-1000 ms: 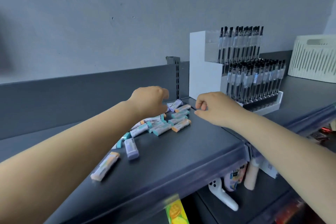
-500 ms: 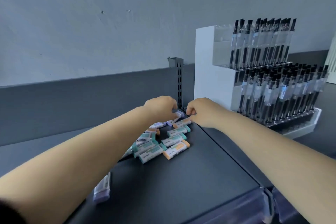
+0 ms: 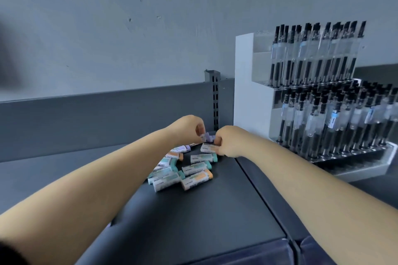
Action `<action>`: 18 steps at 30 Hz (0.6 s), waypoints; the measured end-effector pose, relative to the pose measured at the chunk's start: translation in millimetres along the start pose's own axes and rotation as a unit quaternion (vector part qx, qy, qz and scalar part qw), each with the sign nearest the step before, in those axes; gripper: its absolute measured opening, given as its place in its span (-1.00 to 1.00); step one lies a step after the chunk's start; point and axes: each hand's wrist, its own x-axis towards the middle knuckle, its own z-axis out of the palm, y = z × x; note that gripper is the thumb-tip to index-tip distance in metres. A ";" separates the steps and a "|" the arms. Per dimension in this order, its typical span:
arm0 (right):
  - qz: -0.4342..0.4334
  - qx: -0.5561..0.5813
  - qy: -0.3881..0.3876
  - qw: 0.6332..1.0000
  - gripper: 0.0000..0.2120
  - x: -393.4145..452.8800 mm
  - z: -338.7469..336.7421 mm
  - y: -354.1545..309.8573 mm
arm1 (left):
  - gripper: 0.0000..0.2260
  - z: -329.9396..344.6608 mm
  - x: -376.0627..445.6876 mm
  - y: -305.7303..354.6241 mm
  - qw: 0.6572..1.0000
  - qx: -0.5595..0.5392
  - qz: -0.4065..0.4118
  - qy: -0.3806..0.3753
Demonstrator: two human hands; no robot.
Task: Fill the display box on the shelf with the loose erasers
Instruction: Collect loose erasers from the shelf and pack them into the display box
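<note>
both hands are reaching into a heap of erasers at the far end of the dark shelf.

head view: the left hand is pinching a purple eraser between curled fingers above the heap, and the right hand is curling its fingers round an orange-ended eraser lying at the heap's far edge. the other erasers, teal and orange, are lying loose just near of the hands. a white pen rack is standing to the right, full of black pens.
</note>
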 end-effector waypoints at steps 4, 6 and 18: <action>0.018 -0.042 -0.008 0.999 -0.73 -13.7 -6.8 -4.0 | -0.82 -13.6 -17.8 3.8 0.998 -0.036 -0.024 0.042; 0.010 -0.037 0.006 0.999 -0.72 -21.1 -10.7 -2.9 | -0.77 -22.4 -30.1 6.5 0.997 -0.049 -0.032 0.057; -0.149 0.328 0.119 0.925 -0.89 -78.0 -17.3 -24.4 | -0.85 -41.7 -130.2 16.1 0.942 -0.204 -0.135 0.231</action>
